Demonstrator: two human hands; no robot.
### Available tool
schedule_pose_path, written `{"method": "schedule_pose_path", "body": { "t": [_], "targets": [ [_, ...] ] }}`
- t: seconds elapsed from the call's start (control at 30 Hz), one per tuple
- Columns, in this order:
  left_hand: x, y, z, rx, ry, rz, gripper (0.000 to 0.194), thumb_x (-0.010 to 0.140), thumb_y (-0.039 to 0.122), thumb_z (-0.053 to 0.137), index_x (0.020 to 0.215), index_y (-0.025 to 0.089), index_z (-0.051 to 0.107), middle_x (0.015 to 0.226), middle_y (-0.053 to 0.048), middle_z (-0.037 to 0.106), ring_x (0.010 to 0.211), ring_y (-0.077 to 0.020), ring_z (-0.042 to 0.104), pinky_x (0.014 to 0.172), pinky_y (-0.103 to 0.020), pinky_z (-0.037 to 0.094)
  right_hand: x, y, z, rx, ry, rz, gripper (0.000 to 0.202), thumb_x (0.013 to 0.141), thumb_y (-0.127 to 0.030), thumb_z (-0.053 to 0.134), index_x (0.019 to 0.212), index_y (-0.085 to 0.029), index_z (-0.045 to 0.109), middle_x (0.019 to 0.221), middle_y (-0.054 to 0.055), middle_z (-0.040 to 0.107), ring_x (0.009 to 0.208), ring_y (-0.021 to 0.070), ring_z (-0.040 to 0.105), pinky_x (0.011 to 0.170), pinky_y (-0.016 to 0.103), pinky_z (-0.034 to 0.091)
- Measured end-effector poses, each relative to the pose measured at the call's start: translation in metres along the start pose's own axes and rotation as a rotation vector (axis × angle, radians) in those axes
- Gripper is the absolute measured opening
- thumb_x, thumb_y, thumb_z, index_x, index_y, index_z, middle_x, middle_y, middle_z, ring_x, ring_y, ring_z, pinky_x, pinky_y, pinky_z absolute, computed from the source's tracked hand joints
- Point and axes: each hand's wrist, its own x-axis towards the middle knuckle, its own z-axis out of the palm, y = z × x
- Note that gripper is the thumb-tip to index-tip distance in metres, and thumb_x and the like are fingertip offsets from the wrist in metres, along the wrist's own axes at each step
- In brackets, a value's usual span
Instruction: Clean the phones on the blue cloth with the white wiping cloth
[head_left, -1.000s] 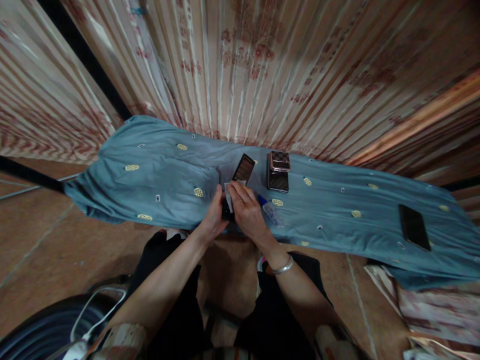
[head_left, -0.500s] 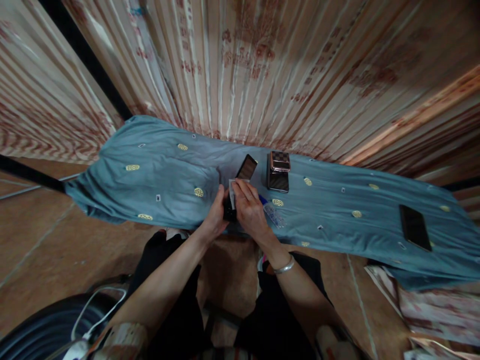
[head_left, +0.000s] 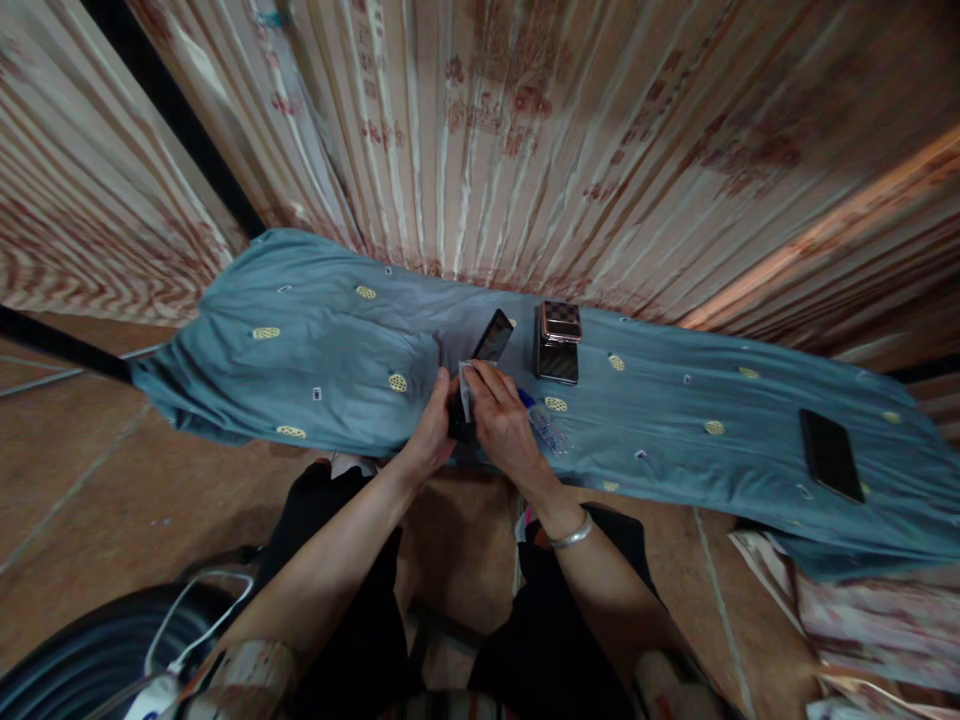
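My left hand (head_left: 430,432) grips a black folding device (head_left: 493,337) by its lower half, near the front edge of the blue cloth (head_left: 345,360). The upper half of the device stands tilted open beyond my fingers. Pressed against it is a whitish wipe (head_left: 466,390), held under the fingers of my right hand (head_left: 504,420). Much of the lower half is hidden by my hands. Just right of my right hand lies a clear patterned item with a blue part (head_left: 550,430).
Behind and to the right, a checkered compact device (head_left: 561,321) rests by a dark glossy one (head_left: 557,362). A black phone (head_left: 831,455) lies far right. A pleated curtain (head_left: 480,140) hangs behind. Black coiled hose (head_left: 97,650) and a white cable are at lower left.
The upper half of the black device has tilted slightly, and its face looks narrower. My right hand has shifted a little over it with the wipe.
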Motion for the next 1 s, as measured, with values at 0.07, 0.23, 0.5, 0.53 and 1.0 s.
{"method": "schedule_pose_path", "body": {
  "t": [0.07,0.23,0.5,0.53,1.0],
  "targets": [
    [0.001,0.000,-0.001,0.014,0.002,0.008,0.050,0.102,0.049,0.043,0.117,0.012,0.073,0.092,-0.009,0.078,0.095,-0.0219,0.074,0.089,-0.031,0.056,-0.001,-0.001,-0.001,0.006,-0.017,-0.001,0.047,0.101,-0.009,0.035,0.142,-0.011,0.057,0.141,0.017,0.061,0.135,0.0258,0.054,0.115,0.046,0.048],
    [0.004,0.007,-0.007,0.046,0.056,0.029,0.051,0.099,0.054,0.047,0.106,0.012,0.074,0.079,-0.005,0.074,0.083,-0.0170,0.073,0.077,-0.024,0.057,-0.005,-0.015,0.001,0.024,-0.046,-0.058,0.042,0.100,-0.009,0.039,0.134,-0.011,0.063,0.138,0.017,0.063,0.131,0.0253,0.056,0.113,0.043,0.049],
    [0.004,0.007,-0.007,0.055,0.028,0.040,0.047,0.096,0.054,0.053,0.105,0.013,0.074,0.078,-0.004,0.073,0.083,-0.0170,0.072,0.074,-0.023,0.056,-0.003,-0.016,-0.003,-0.018,-0.016,-0.139,0.037,0.101,-0.010,0.041,0.127,-0.007,0.067,0.132,0.017,0.067,0.126,0.0254,0.058,0.111,0.040,0.051],
    [0.004,0.005,-0.006,0.047,0.022,0.051,0.046,0.096,0.053,0.054,0.106,0.012,0.074,0.081,-0.005,0.074,0.086,-0.0178,0.072,0.077,-0.025,0.056,-0.002,-0.014,-0.004,-0.027,-0.015,-0.123,0.037,0.101,-0.010,0.041,0.128,-0.008,0.066,0.133,0.017,0.067,0.126,0.0254,0.057,0.111,0.040,0.051],
    [0.000,0.019,-0.003,0.097,0.124,0.025,0.054,0.101,0.055,0.039,0.108,0.013,0.074,0.076,-0.007,0.073,0.079,-0.0187,0.073,0.065,-0.024,0.057,-0.009,-0.030,0.001,0.016,-0.047,-0.136,0.037,0.101,-0.012,0.042,0.129,-0.006,0.065,0.133,0.018,0.066,0.127,0.0259,0.057,0.111,0.041,0.051]
  ]
}}
